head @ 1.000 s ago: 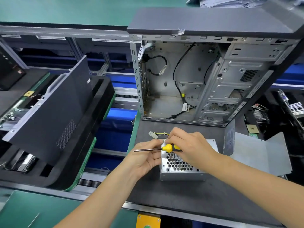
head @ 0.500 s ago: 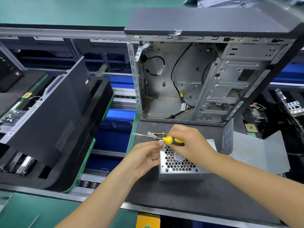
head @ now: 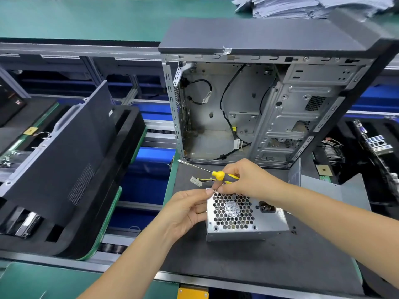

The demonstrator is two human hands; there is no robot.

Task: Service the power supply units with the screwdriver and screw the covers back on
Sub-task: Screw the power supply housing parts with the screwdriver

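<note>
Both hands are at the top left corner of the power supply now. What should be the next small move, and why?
Probably seat the small screw pinched between both hands' fingertips into the top-left corner hole of the power supply. The right hand holds the screwdriver with its shaft pointing away to the left, so it cannot drive anything yet; the left hand steadies the corner.

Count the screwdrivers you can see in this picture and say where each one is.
1. The screwdriver is held in the right hand, above the power supply, its tip pointing left. Others may be hidden in the trays.
</note>
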